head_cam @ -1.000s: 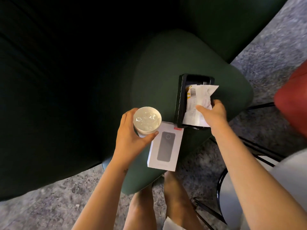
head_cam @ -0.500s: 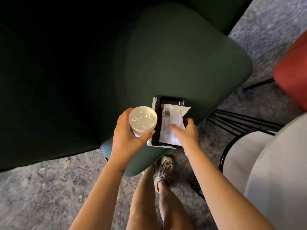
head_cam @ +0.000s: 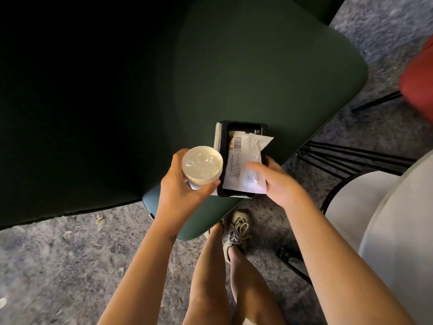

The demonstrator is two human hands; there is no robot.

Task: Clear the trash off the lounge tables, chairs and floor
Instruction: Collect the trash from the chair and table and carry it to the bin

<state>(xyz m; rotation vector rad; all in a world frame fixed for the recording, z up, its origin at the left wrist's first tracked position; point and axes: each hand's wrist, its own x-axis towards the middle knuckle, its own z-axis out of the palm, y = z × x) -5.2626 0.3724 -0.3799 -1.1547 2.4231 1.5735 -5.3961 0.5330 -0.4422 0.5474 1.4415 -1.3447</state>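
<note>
1. The left hand [head_cam: 182, 191] grasps a pale cup [head_cam: 202, 164] from the side, fingers and thumb curled round its wall. The cup is upright, and something clear and glossy shows inside it.
2. The right hand [head_cam: 281, 184] grips the near right end of a black tray [head_cam: 244, 126]. Its thumb [head_cam: 255, 166] presses a white wrapper [head_cam: 246, 156] down into the tray.
3. The wrapper lies lengthwise in the tray, with a barcode and yellow print at its far end and one corner over the right rim.
4. The edge of a white box [head_cam: 217, 137] shows under the tray along its left side. What supports it cannot be told.
5. The cup is just beside the tray's left rim.
6. Cup, tray and box are over the near corner of a green seat [head_cam: 257, 78]. Whether the tray rests on the seat cannot be told.
7. A small scrap [head_cam: 99, 218] lies on the grey floor [head_cam: 70, 254] to the left.
8. A red chair [head_cam: 419, 85] and a white chair [head_cam: 386, 219] stand at the right.
</note>
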